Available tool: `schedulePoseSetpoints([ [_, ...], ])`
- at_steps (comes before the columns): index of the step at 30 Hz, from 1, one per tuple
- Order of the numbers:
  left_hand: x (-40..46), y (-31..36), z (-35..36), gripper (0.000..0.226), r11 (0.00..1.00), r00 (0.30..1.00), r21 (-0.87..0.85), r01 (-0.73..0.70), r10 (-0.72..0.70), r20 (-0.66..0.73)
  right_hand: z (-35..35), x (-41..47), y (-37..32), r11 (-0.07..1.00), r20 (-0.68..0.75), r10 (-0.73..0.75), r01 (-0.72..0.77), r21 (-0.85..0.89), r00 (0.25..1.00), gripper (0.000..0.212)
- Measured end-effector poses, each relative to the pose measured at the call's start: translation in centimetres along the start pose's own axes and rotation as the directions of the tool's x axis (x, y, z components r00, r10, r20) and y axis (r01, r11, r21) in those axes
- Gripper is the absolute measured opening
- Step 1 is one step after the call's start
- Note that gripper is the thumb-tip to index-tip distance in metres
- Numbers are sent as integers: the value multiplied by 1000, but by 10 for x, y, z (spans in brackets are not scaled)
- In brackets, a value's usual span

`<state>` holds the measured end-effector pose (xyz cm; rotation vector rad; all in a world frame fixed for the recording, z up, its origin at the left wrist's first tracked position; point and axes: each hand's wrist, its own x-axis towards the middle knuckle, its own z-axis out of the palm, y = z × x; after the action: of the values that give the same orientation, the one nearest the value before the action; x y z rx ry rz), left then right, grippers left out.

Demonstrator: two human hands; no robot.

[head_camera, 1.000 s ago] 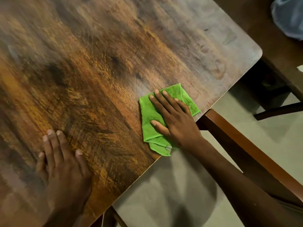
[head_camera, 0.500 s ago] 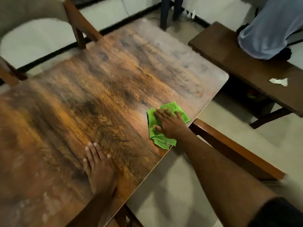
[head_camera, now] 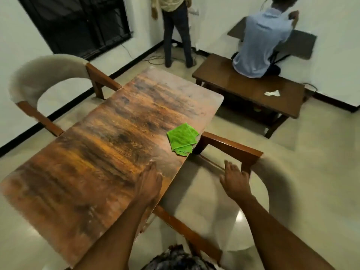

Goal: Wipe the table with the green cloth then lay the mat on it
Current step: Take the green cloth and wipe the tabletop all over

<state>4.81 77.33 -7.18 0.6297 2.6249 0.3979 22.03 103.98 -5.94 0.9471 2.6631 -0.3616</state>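
Note:
The green cloth point(head_camera: 182, 138) lies folded and alone near the right edge of the wooden table point(head_camera: 101, 145). My left hand point(head_camera: 149, 184) rests flat on the tabletop close to the near right edge, fingers together, holding nothing. My right hand point(head_camera: 234, 179) hovers off the table above a chair, fingers loosely spread and empty, well short of the cloth. No mat shows in this view.
A chair point(head_camera: 233, 146) with wooden arms stands against the table's right side, another chair point(head_camera: 44, 75) at the left. A low dark bench point(head_camera: 249, 90) with a person sitting on it stands behind; a second person stands by the far wall.
My right hand let go of the green cloth and pulled back off the table. The view rose and widened, now showing the whole table and room.

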Motion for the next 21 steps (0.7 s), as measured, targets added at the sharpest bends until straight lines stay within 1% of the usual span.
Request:
schedulePoseSetpoints([
  [3,-6,36,-4,63,992,993,37,-119,120,-22,-37,-8,17,1000,-179,22,-18,22,984,66],
  [5,-6,57,-6,64,981,982,48,-186,187,-34,-51,-14,26,1000,-256,24,-19,21,966,65],
  [10,-17,97,-1,62,949,950,70,-306,309,-42,-56,-32,50,997,-282,67,-75,-19,957,63],
  [15,-26,122,13,65,920,928,140,-367,372,-13,-51,-59,78,993,-302,107,-114,-5,947,64],
  [21,-32,181,19,69,847,866,230,-479,498,-31,-66,-81,117,989,-373,146,-145,32,916,60],
])
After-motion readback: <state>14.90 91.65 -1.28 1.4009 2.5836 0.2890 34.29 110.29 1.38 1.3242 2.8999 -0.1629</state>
